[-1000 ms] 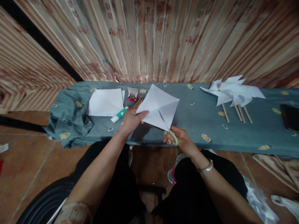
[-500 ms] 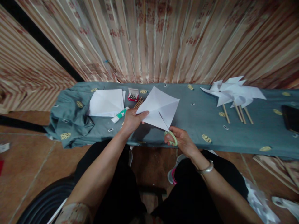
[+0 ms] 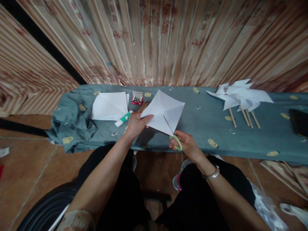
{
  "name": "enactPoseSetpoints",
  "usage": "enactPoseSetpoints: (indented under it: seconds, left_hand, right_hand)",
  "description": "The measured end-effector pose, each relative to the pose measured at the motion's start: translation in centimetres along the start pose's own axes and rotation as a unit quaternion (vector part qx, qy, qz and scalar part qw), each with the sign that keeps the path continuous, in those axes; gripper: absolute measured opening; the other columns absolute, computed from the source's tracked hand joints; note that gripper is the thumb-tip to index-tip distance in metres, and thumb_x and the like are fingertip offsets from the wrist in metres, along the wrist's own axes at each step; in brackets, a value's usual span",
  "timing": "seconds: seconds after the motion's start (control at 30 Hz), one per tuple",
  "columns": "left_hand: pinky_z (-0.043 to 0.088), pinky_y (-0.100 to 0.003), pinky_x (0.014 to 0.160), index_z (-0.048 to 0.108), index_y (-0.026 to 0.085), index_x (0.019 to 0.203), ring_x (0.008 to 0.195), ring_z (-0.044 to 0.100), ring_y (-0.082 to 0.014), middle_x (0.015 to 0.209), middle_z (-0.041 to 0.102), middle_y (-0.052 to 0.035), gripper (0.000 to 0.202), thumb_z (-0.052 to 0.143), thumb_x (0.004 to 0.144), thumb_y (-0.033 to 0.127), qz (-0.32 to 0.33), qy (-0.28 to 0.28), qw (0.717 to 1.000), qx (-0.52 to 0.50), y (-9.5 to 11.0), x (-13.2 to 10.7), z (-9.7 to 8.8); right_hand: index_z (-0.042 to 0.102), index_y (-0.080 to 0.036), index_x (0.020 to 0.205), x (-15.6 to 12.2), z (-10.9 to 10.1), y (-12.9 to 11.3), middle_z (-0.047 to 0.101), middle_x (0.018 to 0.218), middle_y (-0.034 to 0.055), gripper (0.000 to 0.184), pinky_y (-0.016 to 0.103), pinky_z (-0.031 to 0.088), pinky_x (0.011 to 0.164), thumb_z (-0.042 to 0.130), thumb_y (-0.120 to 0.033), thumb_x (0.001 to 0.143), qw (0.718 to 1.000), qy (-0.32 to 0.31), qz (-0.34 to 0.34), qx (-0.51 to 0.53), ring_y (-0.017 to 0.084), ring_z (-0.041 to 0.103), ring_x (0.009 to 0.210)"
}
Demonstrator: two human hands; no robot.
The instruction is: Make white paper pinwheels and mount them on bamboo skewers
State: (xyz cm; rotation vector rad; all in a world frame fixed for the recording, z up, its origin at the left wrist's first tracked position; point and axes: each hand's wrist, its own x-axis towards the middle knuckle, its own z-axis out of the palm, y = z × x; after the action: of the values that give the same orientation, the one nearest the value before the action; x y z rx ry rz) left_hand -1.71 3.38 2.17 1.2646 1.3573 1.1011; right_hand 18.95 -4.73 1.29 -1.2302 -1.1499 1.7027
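My left hand [image 3: 137, 124] pinches the left corner of a square sheet of white paper [image 3: 158, 109], thumb on top. Fold creases cross the sheet, which is raised over the cloth. Fingers of my right hand [image 3: 186, 144] are wrapped round the light green handles of a pair of scissors [image 3: 177, 143]. The scissors' blades sit at the paper's near corner, along a cut line that runs toward the middle. Several wooden sticks [image 3: 143, 106] lie just beyond my left hand, partly hidden by it and the paper. Beside that hand is a green and white tube [image 3: 123, 118].
A grey-green patterned cloth [image 3: 199, 122] covers the narrow table. At left lies a stack of white paper [image 3: 109, 106], near a small red box of metal pins [image 3: 137, 98]. Paper pinwheels [image 3: 243, 94] on sticks lie at right, with a dark phone-like object [image 3: 298, 122] at the edge.
Almost nothing differs. Both hands, the paper and the scissors stay in nearly the same place; the view has shifted very slightly.
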Motion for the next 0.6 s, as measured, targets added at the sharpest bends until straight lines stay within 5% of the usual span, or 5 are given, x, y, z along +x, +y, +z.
enactPoseSetpoints:
  seconds: [0.23,0.37,0.5,0.6]
  left_hand:
    - [0.038,-0.02,0.04,0.068,0.012,0.066,0.041,0.047,-0.0092,0.048,0.055,0.0021,0.025,0.074,0.062,0.036,0.0,0.05,0.999,-0.021,0.2,0.5,-1.4]
    - [0.042,-0.023,0.046,0.071,0.01,0.074,0.047,0.053,-0.0122,0.053,0.062,0.0004,0.032,0.077,0.058,0.038,-0.009,0.07,0.997,-0.044,-0.2,0.8,-2.3]
    - [0.045,-0.025,0.05,0.071,0.011,0.071,0.051,0.057,-0.0145,0.058,0.065,-0.0016,0.032,0.077,0.056,0.039,-0.033,0.027,0.999,-0.019,-0.9,0.6,-2.4]
    - [0.044,-0.025,0.05,0.071,0.012,0.068,0.053,0.057,-0.0152,0.059,0.065,-0.0024,0.03,0.077,0.056,0.039,-0.043,-0.044,0.997,0.036,-1.2,0.0,-1.7]
  right_hand:
    - [0.062,-0.016,0.113,-1.3,-2.8,-0.4,0.067,0.068,0.0021,0.063,0.023,0.043,0.052,0.079,-0.054,0.066,0.995,-0.082,0.059,-0.017,0.011,0.056,0.055]
    - [0.066,-0.014,0.11,-2.6,-5.9,-1.1,0.066,0.066,0.0028,0.06,0.024,0.042,0.051,0.083,-0.047,0.064,0.992,-0.102,0.064,-0.025,0.012,0.057,0.056]
    - [0.07,-0.018,0.102,-2.6,-7.0,-1.6,0.068,0.069,0.0021,0.051,0.023,0.041,0.048,0.082,-0.05,0.064,0.995,0.078,-0.053,-0.015,0.011,0.054,0.054]
    - [0.067,-0.023,0.102,-1.8,-6.6,-1.7,0.072,0.08,0.0019,0.05,0.027,0.05,0.063,0.085,-0.044,0.06,0.96,0.236,-0.145,-0.041,0.015,0.063,0.069]
